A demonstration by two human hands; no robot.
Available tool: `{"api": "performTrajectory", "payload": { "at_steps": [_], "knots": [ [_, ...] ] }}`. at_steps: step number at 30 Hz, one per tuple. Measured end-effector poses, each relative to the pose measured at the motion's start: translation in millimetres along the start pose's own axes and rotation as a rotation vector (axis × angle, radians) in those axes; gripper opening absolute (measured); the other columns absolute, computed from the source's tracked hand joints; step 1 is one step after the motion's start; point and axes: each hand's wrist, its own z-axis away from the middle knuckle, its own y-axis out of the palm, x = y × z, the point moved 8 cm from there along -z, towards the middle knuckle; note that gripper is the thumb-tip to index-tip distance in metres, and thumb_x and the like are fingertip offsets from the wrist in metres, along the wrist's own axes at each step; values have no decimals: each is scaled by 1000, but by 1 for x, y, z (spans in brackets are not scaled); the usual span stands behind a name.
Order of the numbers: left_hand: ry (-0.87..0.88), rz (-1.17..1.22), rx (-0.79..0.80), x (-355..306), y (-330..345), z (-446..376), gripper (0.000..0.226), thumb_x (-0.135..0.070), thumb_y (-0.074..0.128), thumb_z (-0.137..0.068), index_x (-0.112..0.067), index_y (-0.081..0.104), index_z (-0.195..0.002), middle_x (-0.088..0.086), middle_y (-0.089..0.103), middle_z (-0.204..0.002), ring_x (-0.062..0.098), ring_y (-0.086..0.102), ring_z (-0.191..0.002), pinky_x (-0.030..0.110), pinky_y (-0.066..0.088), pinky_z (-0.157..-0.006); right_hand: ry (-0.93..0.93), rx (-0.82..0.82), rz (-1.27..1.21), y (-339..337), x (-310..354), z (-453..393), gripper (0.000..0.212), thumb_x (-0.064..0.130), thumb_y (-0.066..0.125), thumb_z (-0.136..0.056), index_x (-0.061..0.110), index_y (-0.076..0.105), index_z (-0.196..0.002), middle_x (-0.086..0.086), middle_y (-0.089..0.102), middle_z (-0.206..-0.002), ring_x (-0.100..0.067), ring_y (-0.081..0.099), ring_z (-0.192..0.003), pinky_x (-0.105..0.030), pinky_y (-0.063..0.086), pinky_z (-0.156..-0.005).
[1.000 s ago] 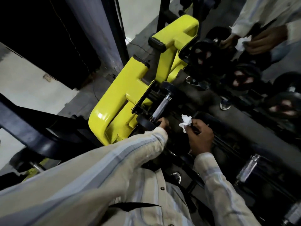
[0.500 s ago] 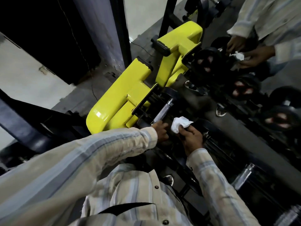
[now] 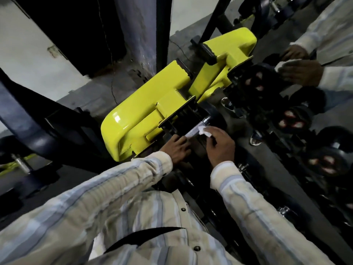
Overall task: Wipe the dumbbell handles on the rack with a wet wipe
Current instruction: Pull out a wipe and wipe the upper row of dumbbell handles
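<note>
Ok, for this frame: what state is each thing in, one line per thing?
wet wipe: crumpled, pressed onto the handle by the right hand.
dumbbell handle: on the rack, partly covered by the wipe.
right hand: pinching the wipe.
left hand: at the handle's near end; grip unclear.
yellow rack frame: untouched.

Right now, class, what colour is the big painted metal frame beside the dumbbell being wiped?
Bright yellow painted metal frame, clearest in the head view.

I see a long-sleeved shirt (image 3: 118, 213) in pale cream with vertical stripes of light blue and grey, its cuffs closed at both wrists. Small dark round buttons (image 3: 197, 248) run down the front placket. A thin black strap (image 3: 145, 238) curves across the chest.
</note>
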Motion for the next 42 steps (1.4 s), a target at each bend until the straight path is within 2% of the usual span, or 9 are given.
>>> {"api": "performTrajectory", "payload": {
  "at_steps": [5, 10, 16, 20, 25, 29, 34, 39, 42],
  "knots": [
    [-241, 214, -54, 4, -4, 18, 55, -49, 42, -70, -13, 73, -97, 17, 65, -114, 36, 57, -107, 45, 38, -96, -541, 163, 302, 43, -4, -15, 29, -5, 63, -85, 2, 75, -110, -16, 70, -123, -30, 68, -114, -36, 50, -102],
    [-650, 500, -191, 20, 1, 41, 84, -61, 51, -93, 4, 43, -146, 26, 38, -154, 41, 27, -149, 56, 20, -123, -583, 438, 567, 71, -31, -10, 43, 9, 51, -88, -5, 64, -126, -24, 63, -131, -36, 60, -126, -40, 43, -112],
    [-676, 552, -89, 24, 14, 40, 136, -75, 72, -67, 5, 11, -158, 24, 9, -167, 35, 2, -157, 50, 7, -128, -499, 829, 750, 85, -21, 26, 97, 28, 57, -70, -4, 23, -155, -24, 21, -163, -37, 7, -154, -46, 9, -126],
    [-663, 506, -85, 21, 17, 37, 136, -69, 74, -65, 6, 10, -158, 25, 7, -167, 35, 0, -156, 50, 6, -128, -671, 947, 769, 83, -13, 37, 97, 30, 56, -69, -4, 24, -155, -24, 17, -164, -35, 7, -155, -44, 6, -127],
    [-666, 487, -63, 24, 22, 37, 130, -61, 79, -67, 9, 14, -157, 27, 11, -165, 40, 8, -155, 50, 7, -127, -398, 824, 683, 78, -13, 15, 90, 62, 29, -96, -8, 27, -153, -27, 25, -160, -36, 14, -154, -46, 15, -125],
    [-667, 518, -187, 26, 20, 37, 85, -51, 34, -97, 13, 27, -152, 33, 25, -160, 47, 25, -149, 59, 25, -121, -545, 1002, 621, 93, 11, 44, 101, 77, 9, -94, 0, 33, -153, -19, 30, -161, -28, 16, -154, -42, 15, -126],
    [-634, 516, -86, 23, 25, 37, 132, -66, 77, -70, 8, 11, -158, 26, 7, -166, 39, 3, -156, 49, 4, -127, -266, 824, 769, 84, -13, -2, 111, 78, 0, -91, -8, 42, -146, -27, 42, -152, -36, 34, -146, -44, 19, -125],
    [-664, 569, -266, 28, 21, 37, 80, -40, 51, -96, 14, 29, -151, 33, 27, -159, 47, 26, -148, 63, 30, -118, -465, 1001, 674, 101, 13, 24, 105, 78, -2, -90, 2, 45, -147, -20, 45, -151, -32, 35, -145, -41, 20, -124],
    [-642, 602, -212, 26, 23, 36, 107, -59, 55, -83, 12, 20, -154, 31, 17, -163, 44, 13, -153, 55, 14, -125, -434, 950, 737, 93, 6, 17, 108, 79, -4, -90, 0, 43, -148, -21, 44, -153, -32, 33, -147, -42, 19, -125]
  ]
}}
